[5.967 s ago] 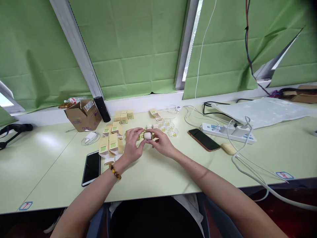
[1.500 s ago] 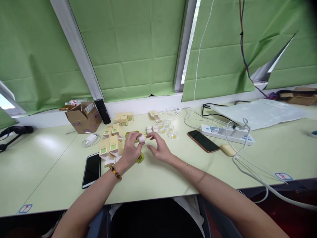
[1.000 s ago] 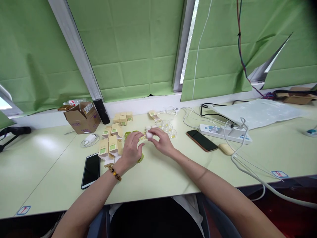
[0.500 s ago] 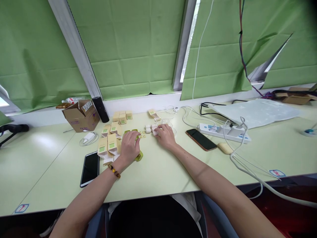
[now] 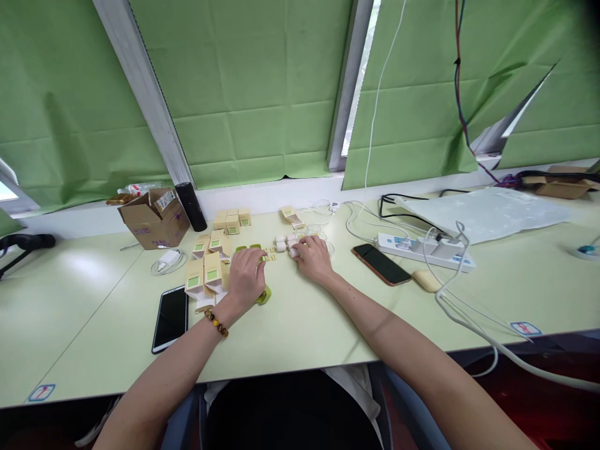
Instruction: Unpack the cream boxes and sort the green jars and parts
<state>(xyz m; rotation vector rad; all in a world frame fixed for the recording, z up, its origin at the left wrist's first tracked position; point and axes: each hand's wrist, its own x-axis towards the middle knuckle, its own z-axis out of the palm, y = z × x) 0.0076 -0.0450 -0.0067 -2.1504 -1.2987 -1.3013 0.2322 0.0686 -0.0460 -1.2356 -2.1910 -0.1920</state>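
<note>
Nearest on the desk [image 5: 300, 337], a white-edged phone [image 5: 170, 320] lies left of the left hand's wrist. Part of a green piece [image 5: 264, 295] shows at the near right side of the left hand [image 5: 247, 275], whose thumb and fingers are half curled; whether they grip anything is hidden. Yellow strips [image 5: 270, 257] lie just right of its fingertips. The right hand [image 5: 314, 259] has thumb and fingertips drawn in on a white piece [image 5: 294, 252], which sits at the hand's left tip, far nearer to it than to the left hand; its long axis is too small to read. The other white pieces [image 5: 280, 244] are just left of and beyond those fingertips. Clear cups [image 5: 315, 230] lie beyond the right hand, partly covered by it; small boxes [image 5: 214, 272] stand left of and beyond the left.
</note>
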